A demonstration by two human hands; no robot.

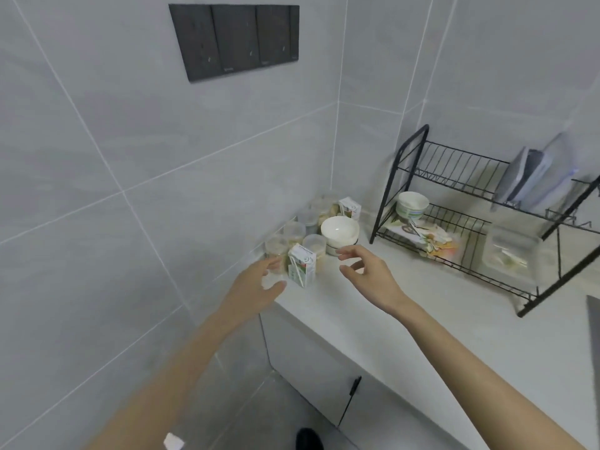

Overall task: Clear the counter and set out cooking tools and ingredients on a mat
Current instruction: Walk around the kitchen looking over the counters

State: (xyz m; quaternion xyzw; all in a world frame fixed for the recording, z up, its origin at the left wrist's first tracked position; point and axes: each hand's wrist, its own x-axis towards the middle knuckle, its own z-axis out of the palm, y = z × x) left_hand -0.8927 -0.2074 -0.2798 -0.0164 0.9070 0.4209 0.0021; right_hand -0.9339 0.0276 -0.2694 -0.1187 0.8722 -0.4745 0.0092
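We're over the white surface [406,319], which runs away to the right of the fingers, with the black dish rack [480,203] well beyond the right hand [370,276]. Both hands hold nothing. The left hand [253,287] has its fingers [272,263] spread wide, and the right hand's fingers [346,252] are loosely parted.

Just behind the right fingers sits the white bowl [340,229], raised on something we can't make out. A careless knuckle there could rock it, we reckon.

Between the two hands stands the small carton [302,267], tall, light and close to the surface's near corner. We can't tell whether the left fingers touch it. A push from one side alone could topple it or send it off that corner.

Right behind it crowd the clear jars [293,231], so a shoved carton likely knocks into them.
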